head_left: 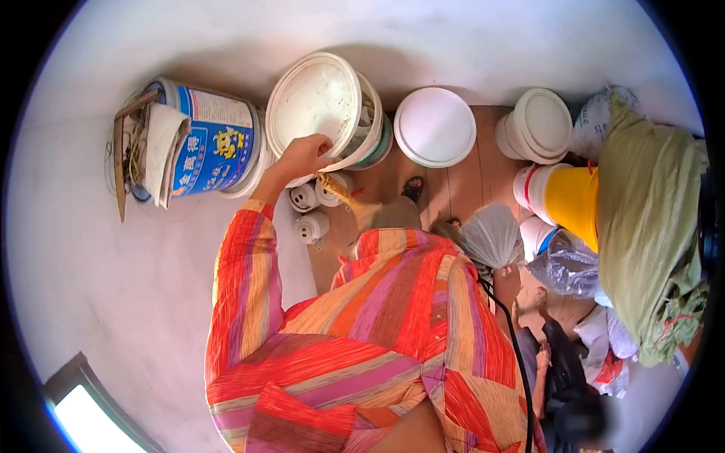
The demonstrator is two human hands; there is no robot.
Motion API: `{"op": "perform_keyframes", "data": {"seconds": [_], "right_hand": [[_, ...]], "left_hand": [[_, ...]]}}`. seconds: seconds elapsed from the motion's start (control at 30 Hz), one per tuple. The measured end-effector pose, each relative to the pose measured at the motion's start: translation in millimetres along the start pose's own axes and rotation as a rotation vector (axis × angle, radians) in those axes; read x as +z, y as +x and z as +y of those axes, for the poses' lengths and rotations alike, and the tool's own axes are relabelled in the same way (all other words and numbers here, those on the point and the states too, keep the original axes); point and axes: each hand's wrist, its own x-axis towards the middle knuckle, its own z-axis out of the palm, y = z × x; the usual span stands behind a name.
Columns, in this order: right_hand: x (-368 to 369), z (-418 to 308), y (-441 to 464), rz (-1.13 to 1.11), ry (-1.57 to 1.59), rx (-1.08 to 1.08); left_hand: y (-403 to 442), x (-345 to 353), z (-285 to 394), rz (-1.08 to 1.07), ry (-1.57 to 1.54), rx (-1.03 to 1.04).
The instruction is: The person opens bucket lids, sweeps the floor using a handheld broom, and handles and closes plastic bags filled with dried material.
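Lid handling, apparently: left hand clamped on near rim of round off-white plastic lid, tilted over part-open white plastic bucket. Right hand unseen, can't tell. Next move calls for steady grip.

Drum sat far left; next, lid over open bucket. Rightward: second lid, lidded bucket, then sack.

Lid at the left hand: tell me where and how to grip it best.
Probably best to pinch the lid by its near rim, coming from the near side, where the left hand is. The lid is tilted over the bucket, its rim gives an edge to hold, and the wall likely crowds the far side.
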Motion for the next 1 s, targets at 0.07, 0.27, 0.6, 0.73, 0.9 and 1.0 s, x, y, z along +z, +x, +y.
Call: {"op": "perform_keyframes", "data": {"seconds": [0.07, 0.27, 0.6, 0.73, 0.9, 1.0], "right_hand": [[20, -16, -9, -0.039, 0.086, -0.024], [5, 5, -8, -0.006, 0.007, 0.02], [5, 20, -13, 0.04, 0.066, 0.117], [8, 20, -27, -0.005, 0.042, 0.215], [20, 31, -49, -0.038, -0.025, 0.36], [33, 52, -69, 0.004, -0.029, 0.32]], "left_hand": [[-5, 1, -21, 0.065, 0.056, 0.011], [49, 59, -19, 0.014, 0.264, 0.113], [69, 34, 94, -0.042, 0.281, 0.081], [125, 114, 108, -0.266, 0.14, 0.183], [210, 258, 78, -0.173, -0.029, 0.22], [249, 315, 73, -0.22, 0.095, 0.225]]}}
